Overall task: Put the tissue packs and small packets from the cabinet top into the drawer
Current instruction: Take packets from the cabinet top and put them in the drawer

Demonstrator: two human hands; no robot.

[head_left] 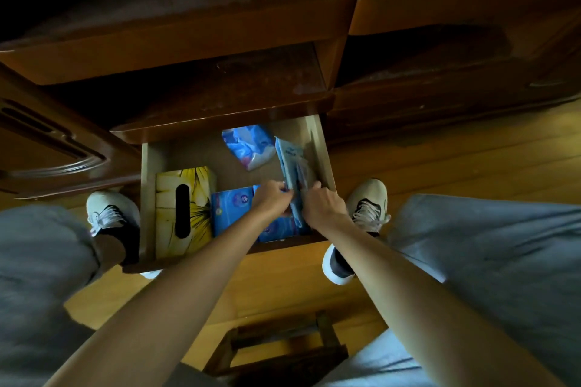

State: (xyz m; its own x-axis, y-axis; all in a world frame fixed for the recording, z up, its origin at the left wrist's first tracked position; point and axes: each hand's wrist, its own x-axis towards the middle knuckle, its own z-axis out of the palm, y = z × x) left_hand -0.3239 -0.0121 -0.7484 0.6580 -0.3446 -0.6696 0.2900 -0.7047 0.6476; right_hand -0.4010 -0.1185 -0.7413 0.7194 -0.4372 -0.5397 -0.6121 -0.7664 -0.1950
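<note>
reaching into the open drawer [147, 185], the left hand [272, 198] and right hand [320, 206] both pinch the near end of a pale blue packet [290, 160] along the right wall. a yellow tissue box [184, 207], blue tissue packs [231, 207] and a crumpled blue pack [250, 146] lie beside it.

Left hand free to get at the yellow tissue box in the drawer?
Probably not yet: the left hand grips the blue packets together with the right hand. The yellow tissue box itself lies uncovered, nearby.
</note>
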